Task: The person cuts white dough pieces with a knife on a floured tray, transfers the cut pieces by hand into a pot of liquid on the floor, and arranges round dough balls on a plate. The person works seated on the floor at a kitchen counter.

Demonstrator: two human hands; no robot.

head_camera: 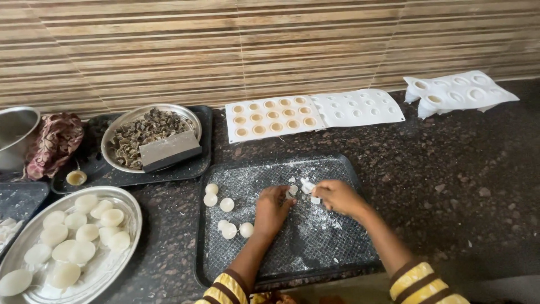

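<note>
My left hand (pixel 274 207) and my right hand (pixel 336 196) rest close together on a black tray (pixel 332 169) dusted with white crumbs. Between the fingertips lie small white broken pieces (pixel 305 186); my right fingers pinch one of them, and my left fingers touch the pieces beside it. Several small white round discs (pixel 226 204) sit on the left part of the tray, some near my left wrist. Both sleeves are striped yellow and brown.
A steel plate (pixel 126 217) of several pale round discs sits front left. Behind it a black tray (pixel 205 141) holds a steel plate of dark bits and a scraper (pixel 169 151). White silicone moulds (pixel 273 117), (pixel 461 93) lie by the tiled wall. A steel pot (pixel 14 132) and cloth (pixel 53 143) stand far left.
</note>
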